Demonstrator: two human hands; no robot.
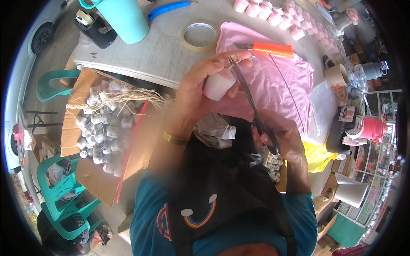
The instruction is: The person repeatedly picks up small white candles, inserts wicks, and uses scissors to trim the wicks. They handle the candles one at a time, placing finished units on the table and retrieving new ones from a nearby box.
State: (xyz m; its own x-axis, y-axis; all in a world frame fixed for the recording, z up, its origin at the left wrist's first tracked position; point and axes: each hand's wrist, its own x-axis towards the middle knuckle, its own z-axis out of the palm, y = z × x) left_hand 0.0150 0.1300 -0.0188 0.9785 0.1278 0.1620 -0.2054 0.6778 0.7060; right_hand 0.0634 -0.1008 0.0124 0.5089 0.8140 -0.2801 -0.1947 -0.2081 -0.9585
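Observation:
My left hand (197,79) is closed around a small pale pink-white candle (218,87), tilted, with its wick end up. A pair of scissors (246,85) with black handles is in my right hand (285,134). The scissor tips reach the wick at the candle's top, close to my left fingertips. From there a thin loose strand of wick (259,67) trails off to the right. Beneath both hands lies a pink cloth (273,85), with an orange utility knife (273,49) on its far part.
On the left, a cardboard box (100,168) holds many small white candles and a bundle of pale strings (124,97). A tape roll (199,36), turquoise tumbler (124,21) and blue knife (171,8) lie on the white table (162,55). Rows of pink candles (275,19) stand at back right.

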